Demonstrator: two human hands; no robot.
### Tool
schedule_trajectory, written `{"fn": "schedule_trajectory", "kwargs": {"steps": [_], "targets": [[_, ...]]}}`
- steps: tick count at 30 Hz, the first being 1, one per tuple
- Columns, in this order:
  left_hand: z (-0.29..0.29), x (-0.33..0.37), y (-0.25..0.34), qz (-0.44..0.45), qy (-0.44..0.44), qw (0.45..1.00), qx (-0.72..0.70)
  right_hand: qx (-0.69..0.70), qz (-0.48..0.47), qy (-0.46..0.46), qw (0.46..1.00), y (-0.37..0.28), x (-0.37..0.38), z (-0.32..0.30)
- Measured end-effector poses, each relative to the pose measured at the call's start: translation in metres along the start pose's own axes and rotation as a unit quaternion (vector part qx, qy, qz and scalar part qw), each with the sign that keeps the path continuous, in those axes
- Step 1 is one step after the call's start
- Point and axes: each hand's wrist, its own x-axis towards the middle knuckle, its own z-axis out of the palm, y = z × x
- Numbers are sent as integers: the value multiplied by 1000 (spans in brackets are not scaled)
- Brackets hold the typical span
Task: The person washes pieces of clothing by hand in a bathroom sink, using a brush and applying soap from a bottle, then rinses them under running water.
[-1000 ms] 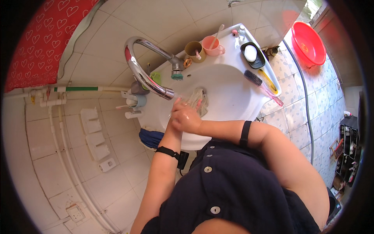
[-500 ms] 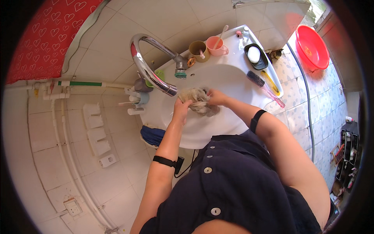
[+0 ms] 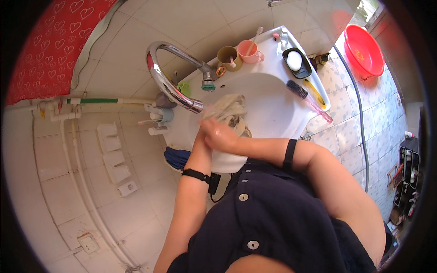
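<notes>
A wet beige-grey cloth (image 3: pixel 231 109) hangs bunched over the white washbasin (image 3: pixel 268 98), its folds spreading away from my hands. My left hand (image 3: pixel 203 123) is closed on the cloth's left side, below the faucet mouth, and is mostly covered by my other hand. Across it lies my right hand (image 3: pixel 221 136), wet, its back upward and its fingers curled in against the left hand and the gathered cloth; the fingertips are hidden. A curved chrome faucet (image 3: pixel 159 68) arches above at the left, its mouth near the cloth.
On the basin rim stand a brown cup (image 3: pixel 229 59), a pink cup (image 3: pixel 248 51) with a toothbrush, a black soap dish (image 3: pixel 302 70) with white soap, a hairbrush (image 3: pixel 309 100) and a yellow comb (image 3: pixel 316 94). A red basin (image 3: pixel 364 51) is at the far right.
My right hand has swung left and nearer to me, from the cloth's right side onto my left hand. The cloth has gone from a round bunch to a longer hanging shape.
</notes>
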Motion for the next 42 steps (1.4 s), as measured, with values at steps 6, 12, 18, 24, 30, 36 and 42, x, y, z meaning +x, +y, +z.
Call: {"fn": "schedule_trajectory", "kwargs": {"steps": [6,12,18,24,30,36,42], "targets": [[-11,24,-9,-46,-55,997,-3,-134,28,-9,991,29,29,-20],[-50,36,-8,-180,-134,974,-27,-90,150,-4,985,39,21,-34],[9,22,-12,-58,58,996,36,-134,36,73,988,83,21,-32],[22,4,-2,13,29,981,190,-199,127,-182,955,123,10,-46],[48,-9,0,60,21,970,233,392,351,36,850,114,29,-39],[-67,66,-5,-65,36,991,108,61,223,82,970,41,28,-6],[-56,66,-18,-115,-137,984,5,-90,38,-20,995,10,20,-11]]}}
